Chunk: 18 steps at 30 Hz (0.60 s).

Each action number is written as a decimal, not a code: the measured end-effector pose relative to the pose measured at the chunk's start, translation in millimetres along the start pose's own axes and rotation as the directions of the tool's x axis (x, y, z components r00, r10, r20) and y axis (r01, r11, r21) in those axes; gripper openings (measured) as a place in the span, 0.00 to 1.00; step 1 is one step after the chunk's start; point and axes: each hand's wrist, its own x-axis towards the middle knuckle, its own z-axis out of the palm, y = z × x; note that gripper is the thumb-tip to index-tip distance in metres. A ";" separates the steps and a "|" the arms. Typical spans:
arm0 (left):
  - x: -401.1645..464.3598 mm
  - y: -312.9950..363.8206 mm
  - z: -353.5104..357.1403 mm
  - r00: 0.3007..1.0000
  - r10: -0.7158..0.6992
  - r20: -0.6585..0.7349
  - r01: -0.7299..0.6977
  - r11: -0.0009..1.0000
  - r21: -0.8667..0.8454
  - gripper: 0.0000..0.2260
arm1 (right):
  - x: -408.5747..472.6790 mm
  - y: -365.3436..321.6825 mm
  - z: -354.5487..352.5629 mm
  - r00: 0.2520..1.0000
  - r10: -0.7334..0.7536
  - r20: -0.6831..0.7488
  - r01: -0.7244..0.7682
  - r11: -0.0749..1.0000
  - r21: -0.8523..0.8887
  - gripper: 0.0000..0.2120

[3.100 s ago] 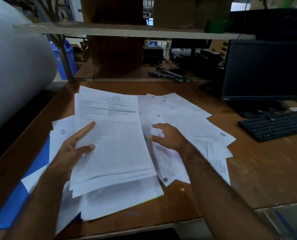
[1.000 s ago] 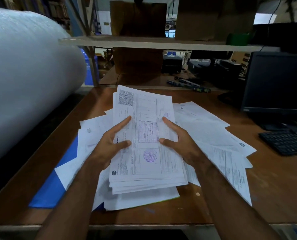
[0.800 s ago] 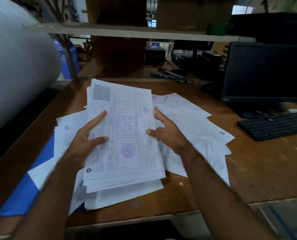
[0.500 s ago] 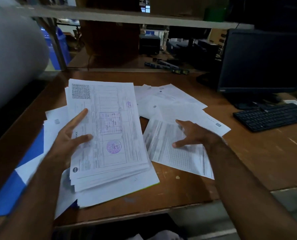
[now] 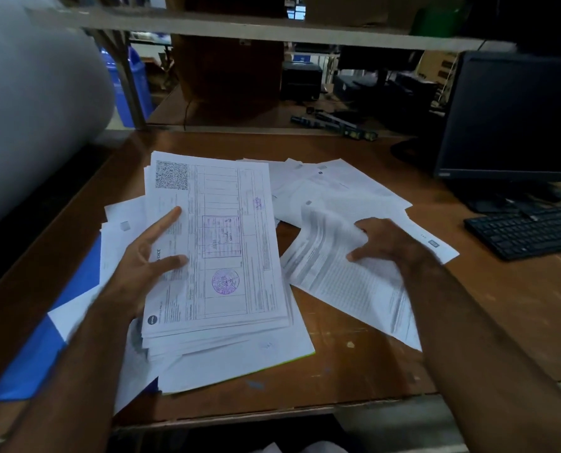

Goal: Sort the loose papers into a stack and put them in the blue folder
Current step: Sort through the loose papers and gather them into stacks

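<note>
My right hand (image 5: 382, 245) has left the stack (image 5: 220, 256) it was squaring a second ago and now sits well to the stack's right, fingers curled into a printed sheet (image 5: 344, 276) so that the sheet's top edge buckles upward. I read that as the next pickup: one more page gripped and about to join the pile, so the sorting is under way but far from finished.

My left hand (image 5: 148, 263) holds the stack's left edge, thumb on the top page and index finger stretched along it, the other fingers hidden underneath. The top page is a thin white form with ruled boxes, a code square in its far corner and two purple stamps. The pages below it fan out unevenly at the near edge, so the pile will need squaring.

More loose papers (image 5: 331, 188) lie beyond my right hand, flat and overlapping, and others spread under and left of the stack. The blue folder (image 5: 76, 282) is below my left forearm, a smooth flat sheet mostly buried under papers, and it looks closed. The table (image 5: 501, 305) is worn brown wood, scuffed and paint-flecked.
</note>
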 end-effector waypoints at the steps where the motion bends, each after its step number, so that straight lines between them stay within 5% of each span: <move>1: 0.2 -0.4 -0.1 1.000 0.001 -0.003 -0.001 1.000 -0.003 0.32 | -2.0 1.3 -5.0 0.998 -0.009 -0.068 0.011 0.999 0.035 0.41; 8: 7.6 -4.6 9.3 0.999 0.026 -0.032 -0.024 0.999 0.041 0.31 | -27.9 -7.9 -45.9 0.882 -0.243 -0.403 0.338 0.923 0.182 0.43; 12: 8.5 -4.2 13.4 0.999 0.029 -0.020 -0.028 0.999 0.035 0.31 | -23.8 -21.2 -53.2 0.814 -0.376 -0.443 0.437 0.899 0.040 0.20; 15: 5.5 -0.5 16.7 0.999 0.045 -0.017 -0.045 0.999 0.013 0.31 | -12.7 -20.7 -57.9 0.930 -0.233 -0.285 0.213 0.972 -0.100 0.09; 18: 1.6 2.7 18.1 0.999 0.052 -0.013 -0.052 0.999 0.012 0.30 | -17.5 -13.1 -66.9 0.982 -0.185 -0.036 0.184 0.982 -0.033 0.17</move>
